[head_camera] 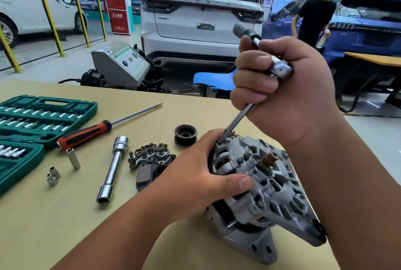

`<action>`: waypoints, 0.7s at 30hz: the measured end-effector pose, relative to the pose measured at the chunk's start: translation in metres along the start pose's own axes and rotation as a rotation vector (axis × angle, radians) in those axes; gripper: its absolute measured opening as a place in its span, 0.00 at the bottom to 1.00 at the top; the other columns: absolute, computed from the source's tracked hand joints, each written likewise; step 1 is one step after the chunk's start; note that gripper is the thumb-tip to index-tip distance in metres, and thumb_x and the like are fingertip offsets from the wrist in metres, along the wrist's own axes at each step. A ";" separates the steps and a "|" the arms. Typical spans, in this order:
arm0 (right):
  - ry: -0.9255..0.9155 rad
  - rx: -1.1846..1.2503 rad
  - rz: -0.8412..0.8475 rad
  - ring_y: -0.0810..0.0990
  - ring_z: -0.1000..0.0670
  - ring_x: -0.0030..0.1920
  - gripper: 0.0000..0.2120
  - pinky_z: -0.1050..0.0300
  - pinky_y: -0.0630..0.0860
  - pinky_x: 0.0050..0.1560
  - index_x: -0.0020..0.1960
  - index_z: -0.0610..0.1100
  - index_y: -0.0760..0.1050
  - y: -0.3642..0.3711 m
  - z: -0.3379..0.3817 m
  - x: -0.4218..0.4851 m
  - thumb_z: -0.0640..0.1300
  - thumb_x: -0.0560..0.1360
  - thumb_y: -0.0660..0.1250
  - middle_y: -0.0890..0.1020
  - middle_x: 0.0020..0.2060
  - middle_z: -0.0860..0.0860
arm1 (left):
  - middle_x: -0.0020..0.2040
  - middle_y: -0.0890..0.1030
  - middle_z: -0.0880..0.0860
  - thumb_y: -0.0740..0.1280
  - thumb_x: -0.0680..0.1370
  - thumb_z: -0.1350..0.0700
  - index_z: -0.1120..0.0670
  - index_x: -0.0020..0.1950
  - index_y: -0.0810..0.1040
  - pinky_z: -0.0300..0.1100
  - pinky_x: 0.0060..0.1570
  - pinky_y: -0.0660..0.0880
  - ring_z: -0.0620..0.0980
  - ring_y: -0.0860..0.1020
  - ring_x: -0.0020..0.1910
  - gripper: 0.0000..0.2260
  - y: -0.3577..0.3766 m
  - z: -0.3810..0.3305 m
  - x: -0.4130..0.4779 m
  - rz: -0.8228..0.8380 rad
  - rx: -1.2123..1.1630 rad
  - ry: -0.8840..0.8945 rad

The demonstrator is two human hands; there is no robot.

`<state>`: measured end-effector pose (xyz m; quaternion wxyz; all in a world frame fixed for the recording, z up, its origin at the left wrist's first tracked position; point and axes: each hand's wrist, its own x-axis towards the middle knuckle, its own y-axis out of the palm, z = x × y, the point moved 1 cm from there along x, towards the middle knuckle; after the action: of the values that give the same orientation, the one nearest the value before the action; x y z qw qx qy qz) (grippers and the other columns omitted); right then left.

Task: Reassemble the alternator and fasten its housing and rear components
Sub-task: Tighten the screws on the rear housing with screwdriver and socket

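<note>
- The alternator (pixel 271 191) stands on the desk (pixel 65 215) close to its near right edge. A mounting lug is at the bottom, and the ribbed grey housing is tilted toward the viewer. A brown shaft end (pixel 269 159) sticks out of its middle.
- The left hand (pixel 201 172) grasps the alternator's left side, thumb pressed across the housing face and fingers wrapped over the upper rim.
- The right hand (pixel 288 87) is above it, fingers curled tight round the head of a ratchet (pixel 240 117). The ratchet's thin extension slants down to a socket seated on the housing's top edge, just beside the left fingers, and its dark handle points up and away.
- Left of the alternator, a dark rectifier plate (pixel 149 161) lies flat on the desk, with a long chrome tube socket (pixel 112 165) just beside it.
- Further left are one upright deep socket (pixel 73 158) and two small sockets (pixel 53 177), which touch each other.
- A black pulley (pixel 186 134) sits just behind the left hand.
- A red-and-black screwdriver (pixel 91 133) lies diagonally, its handle end touching an open green tool case (pixel 43 113) filled with bits.
- Beyond the desk are a grey machine (pixel 121 65), a blue chair (pixel 214 80), a white car (pixel 201 9) and a blue car (pixel 358 26).
- A person in black (pixel 314 20) stands between the two cars.
</note>
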<state>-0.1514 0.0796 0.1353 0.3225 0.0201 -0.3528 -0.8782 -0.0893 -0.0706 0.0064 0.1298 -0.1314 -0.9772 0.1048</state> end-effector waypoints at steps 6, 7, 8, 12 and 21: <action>0.042 -0.008 0.030 0.63 0.56 0.24 0.07 0.62 0.56 0.27 0.49 0.45 0.73 0.001 0.000 0.000 0.43 0.76 0.57 0.69 0.29 0.55 | 0.64 0.85 0.42 0.79 0.64 0.25 0.30 0.70 0.72 0.56 0.65 0.79 0.45 0.85 0.63 0.37 0.000 0.000 0.000 0.002 -0.001 -0.004; -0.007 0.019 -0.044 0.63 0.55 0.24 0.05 0.62 0.57 0.28 0.46 0.46 0.72 0.003 -0.003 0.000 0.42 0.77 0.57 0.70 0.29 0.54 | 0.64 0.85 0.42 0.79 0.64 0.26 0.30 0.69 0.73 0.56 0.65 0.79 0.46 0.85 0.63 0.36 0.000 0.000 0.000 0.002 -0.012 -0.003; -0.068 0.065 -0.147 0.65 0.55 0.25 0.07 0.61 0.58 0.29 0.43 0.46 0.71 0.004 -0.006 0.000 0.42 0.79 0.58 0.71 0.30 0.53 | 0.64 0.86 0.43 0.80 0.64 0.26 0.31 0.69 0.73 0.57 0.65 0.79 0.47 0.85 0.63 0.36 0.000 0.000 0.000 0.000 -0.024 -0.003; -0.261 0.157 -0.412 0.73 0.52 0.30 0.12 0.60 0.69 0.32 0.41 0.46 0.71 0.006 -0.016 -0.005 0.45 0.83 0.62 0.75 0.32 0.52 | 0.65 0.86 0.46 0.81 0.64 0.28 0.36 0.71 0.74 0.61 0.67 0.78 0.51 0.85 0.64 0.38 0.001 0.000 0.001 -0.004 -0.064 0.006; -0.034 0.042 0.166 0.79 0.46 0.45 0.10 0.49 0.75 0.49 0.52 0.48 0.81 -0.002 -0.018 -0.003 0.51 0.73 0.72 0.80 0.41 0.50 | 0.66 0.84 0.43 0.80 0.63 0.28 0.30 0.75 0.68 0.56 0.70 0.76 0.46 0.84 0.65 0.43 0.001 -0.001 0.000 -0.013 -0.040 0.033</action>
<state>-0.1451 0.0718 0.1196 0.3877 -0.0174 -0.3770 -0.8410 -0.0883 -0.0699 0.0075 0.1439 -0.1293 -0.9776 0.0823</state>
